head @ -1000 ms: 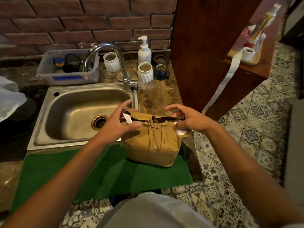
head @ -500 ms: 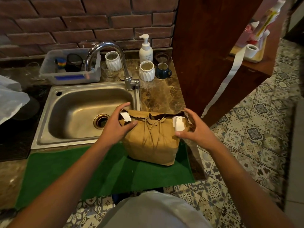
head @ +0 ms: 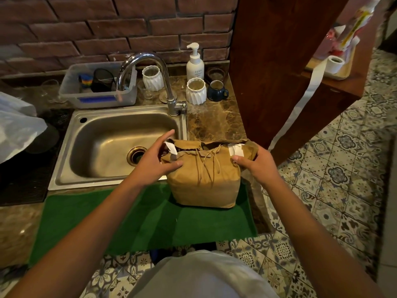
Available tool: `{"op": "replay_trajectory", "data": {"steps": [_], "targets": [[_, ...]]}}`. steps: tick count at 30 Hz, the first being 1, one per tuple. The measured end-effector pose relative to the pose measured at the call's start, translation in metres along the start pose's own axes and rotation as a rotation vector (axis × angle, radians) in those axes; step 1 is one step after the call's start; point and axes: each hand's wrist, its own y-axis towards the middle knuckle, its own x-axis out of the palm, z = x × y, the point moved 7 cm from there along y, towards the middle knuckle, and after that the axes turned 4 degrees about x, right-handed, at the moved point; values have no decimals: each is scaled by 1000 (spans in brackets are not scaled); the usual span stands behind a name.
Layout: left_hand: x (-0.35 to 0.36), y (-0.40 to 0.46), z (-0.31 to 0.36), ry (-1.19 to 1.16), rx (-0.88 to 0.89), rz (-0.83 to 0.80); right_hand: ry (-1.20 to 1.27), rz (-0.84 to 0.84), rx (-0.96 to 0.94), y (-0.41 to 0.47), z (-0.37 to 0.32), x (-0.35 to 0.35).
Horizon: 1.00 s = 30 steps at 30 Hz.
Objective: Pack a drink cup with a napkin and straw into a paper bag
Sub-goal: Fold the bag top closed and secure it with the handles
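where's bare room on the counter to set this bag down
Free: the green mat left of the paper bag, in front of the sink; and the marble strip between the bag and the mugs. Crowded: behind the tap, with plastic tub, white cups, soap bottle.

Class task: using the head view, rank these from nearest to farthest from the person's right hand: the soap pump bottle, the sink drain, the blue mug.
From the right hand:
1. Blue mug, behind it on the counter.
2. Sink drain, across the bag to its left.
3. Soap pump bottle, farthest back, by the brick wall.
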Motion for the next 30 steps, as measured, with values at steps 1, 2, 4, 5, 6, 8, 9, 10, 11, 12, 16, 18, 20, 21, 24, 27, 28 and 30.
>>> {"op": "replay_trajectory", "data": {"steps": [1, 2, 4, 5, 6, 8, 9, 10, 11, 12, 16, 18, 20, 21, 24, 27, 28, 30], "targets": [[-1, -1, -1, 10, 0, -4, 23, -16, 13, 2, 3, 1], [-2, -2, -1, 23, 8, -3, 35, -29, 30, 4, 6, 2], [-1, -4, -2, 32, 20, 6, 45, -53, 51, 5, 8, 4], [0, -4, -3, 24, 18, 15, 45, -64, 55, 5, 8, 4], [0, -5, -4, 14, 15, 30, 33, -67, 48, 5, 5, 4], [1, -4, -5, 12, 25, 70, 14, -72, 2, 3, -4, 3], [1, -4, -6, 13, 30, 90, 4, -76, -26, 4, -8, 3], [1, -3, -7, 14, 30, 111, -15, -84, -46, 4, -11, 4], [0, -3, -7, 16, 29, 130, -39, -89, -60, 4, -15, 4], [0, -2, -8, 20, 26, 144, -59, -90, -64, 5, -16, 5], [-1, -4, -7, 23, 41, 174, -43, -79, -80, 7, -16, 6], [-1, -6, -5, 23, 56, 190, -34, -46, -89, 6, -17, 5], [-2, -7, -4, 10, 72, 202, -16, -34, -90, 5, -17, 6], [-2, -8, -5, 8, 76, 205, 1, -33, -86, 5, -15, 7], [-5, -9, -10, 7, 76, 210, 37, -115, -126, 2, -18, 10], [-8, -11, -11, 3, 95, 209, 50, -248, -141, -3, -23, 15], [-9, -12, -12, 5, 98, 210, 63, -290, -133, -5, -24, 16], [-10, -12, -14, -7, 95, 214, 57, -343, -103, -4, -24, 19]]}}
